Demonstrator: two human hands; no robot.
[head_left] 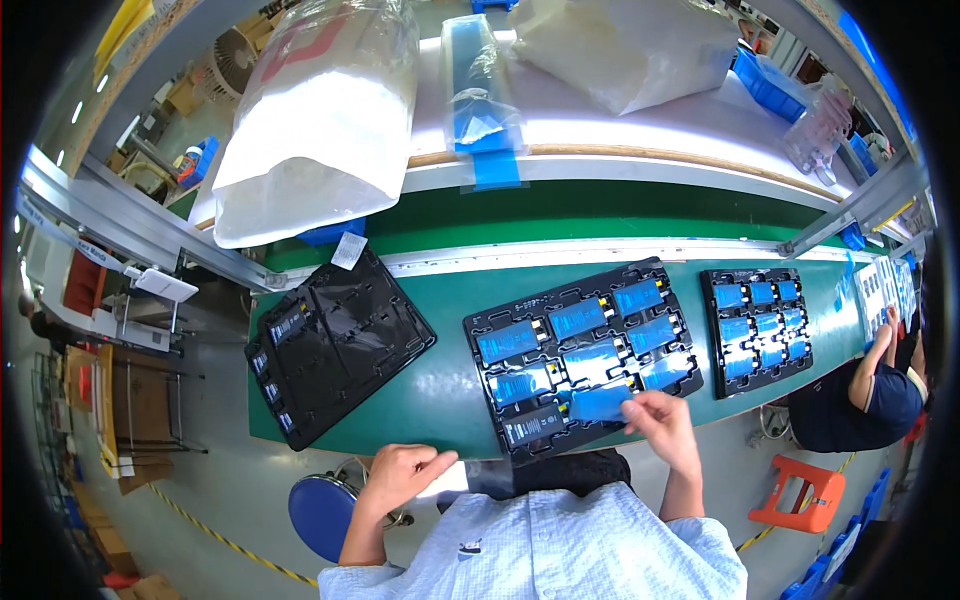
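In front of me lies a black moulded tray (560, 441) holding several flat battery packs with blue faces. At its near left corner sits a black-faced battery pack (533, 427). My right hand (661, 424) pinches the right end of the blue-faced battery pack (598, 403) beside it in the near row. Whether the fingers grip the pack or only its blue film, I cannot tell. My left hand (404, 476) is at the table's front edge, left of the tray, fingers curled and thumb pointing right; anything inside it is hidden.
Left on the green table (440, 370) lies a tilted black tray (375, 355) with a few dark packs. Another filled tray (707, 300) is to the right. Large plastic bags (320, 120) stand on the shelf above. A co-worker (870, 390) sits far right; a blue stool (322, 515) is lower left.
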